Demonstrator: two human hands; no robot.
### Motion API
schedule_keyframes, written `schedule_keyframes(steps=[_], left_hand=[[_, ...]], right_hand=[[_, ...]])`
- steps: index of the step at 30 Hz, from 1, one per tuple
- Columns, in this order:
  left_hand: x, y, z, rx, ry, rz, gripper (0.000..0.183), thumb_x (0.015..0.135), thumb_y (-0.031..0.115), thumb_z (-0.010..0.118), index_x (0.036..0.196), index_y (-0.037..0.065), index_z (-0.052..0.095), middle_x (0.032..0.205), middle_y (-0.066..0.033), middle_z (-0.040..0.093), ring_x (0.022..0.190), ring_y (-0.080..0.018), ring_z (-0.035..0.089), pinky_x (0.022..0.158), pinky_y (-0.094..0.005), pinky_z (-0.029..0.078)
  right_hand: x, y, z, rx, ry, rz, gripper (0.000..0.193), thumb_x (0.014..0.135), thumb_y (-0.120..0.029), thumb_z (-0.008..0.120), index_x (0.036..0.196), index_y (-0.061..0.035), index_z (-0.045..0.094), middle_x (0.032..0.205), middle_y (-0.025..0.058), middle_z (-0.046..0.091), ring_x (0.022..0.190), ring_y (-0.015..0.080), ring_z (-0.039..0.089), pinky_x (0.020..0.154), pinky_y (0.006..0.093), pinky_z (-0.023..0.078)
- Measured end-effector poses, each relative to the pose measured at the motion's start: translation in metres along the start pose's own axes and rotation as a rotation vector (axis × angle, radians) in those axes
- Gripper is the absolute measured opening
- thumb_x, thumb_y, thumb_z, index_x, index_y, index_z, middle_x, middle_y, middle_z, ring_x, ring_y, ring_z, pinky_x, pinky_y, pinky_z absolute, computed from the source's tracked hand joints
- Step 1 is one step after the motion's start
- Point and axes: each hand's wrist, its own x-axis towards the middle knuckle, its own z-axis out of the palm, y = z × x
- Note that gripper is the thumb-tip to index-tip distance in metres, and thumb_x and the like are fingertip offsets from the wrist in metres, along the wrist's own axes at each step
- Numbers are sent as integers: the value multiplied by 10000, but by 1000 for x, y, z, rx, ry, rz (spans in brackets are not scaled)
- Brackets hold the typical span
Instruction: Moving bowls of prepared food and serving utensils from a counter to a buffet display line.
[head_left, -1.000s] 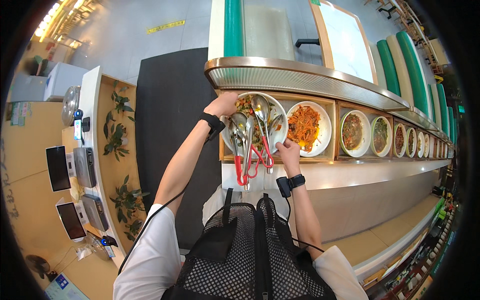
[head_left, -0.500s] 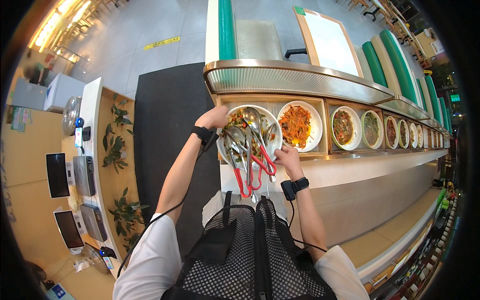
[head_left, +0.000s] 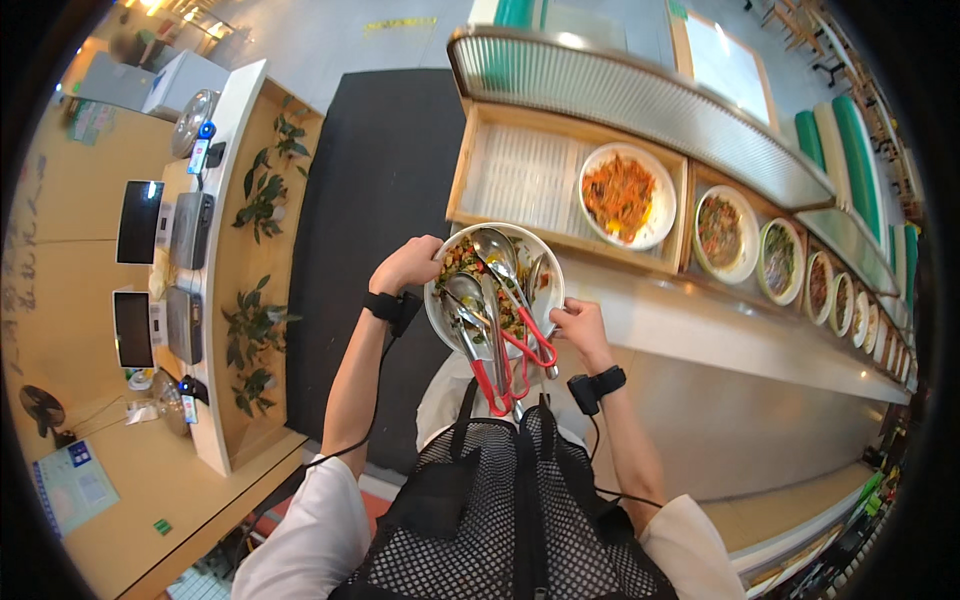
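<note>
Between my hands is a white bowl [head_left: 440,318] with chopped, mixed food in it. Several metal serving spoons [head_left: 495,250] and tongs with red handles [head_left: 483,385] lie in it, their handles sticking out over the near rim. My left hand [head_left: 410,264] grips the bowl's left rim, fingers closed on it. On the right rim, my right hand [head_left: 582,328] holds on with thumb and fingers. The bowl is off the counter, in front of my body. Just beyond it, a wooden tray frame [head_left: 482,165] holds one bowl of shredded orange food [head_left: 622,195] on its right side.
More bowls of food [head_left: 722,232] run along the counter to the right, behind a ribbed clear guard [head_left: 640,105]. To the left, a shelf unit [head_left: 225,330] carries screens [head_left: 140,222], scales [head_left: 192,232] and plants [head_left: 262,205]. A dark mat [head_left: 370,170] covers the floor between.
The bowl with its utensils has come out of the wooden frame toward me, both hands still on it. The slatted bottom where it sat now shows. My view has turned and shifted.
</note>
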Motion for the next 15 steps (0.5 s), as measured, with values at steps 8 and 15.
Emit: schedule_keyframes(steps=[8, 15], left_hand=[[36, -76, 97, -94, -97, -96, 308, 792, 75, 571, 1045, -48, 695, 960, -295, 698, 923, -436, 691, 792, -461, 551], [114, -154, 167, -42, -62, -65, 296, 881, 123, 546, 1090, -21, 699, 1009, -291, 697, 957, -429, 689, 834, -476, 543]], right_hand=[[23, 86, 13, 76, 15, 136, 200, 843, -64, 678, 985, 65, 734, 804, 67, 713, 661, 113, 657, 564, 267, 535], [110, 194, 16, -108, 54, 120, 150, 860, -57, 662, 728, -26, 599, 686, -20, 579, 623, 53, 564, 574, 256, 521]])
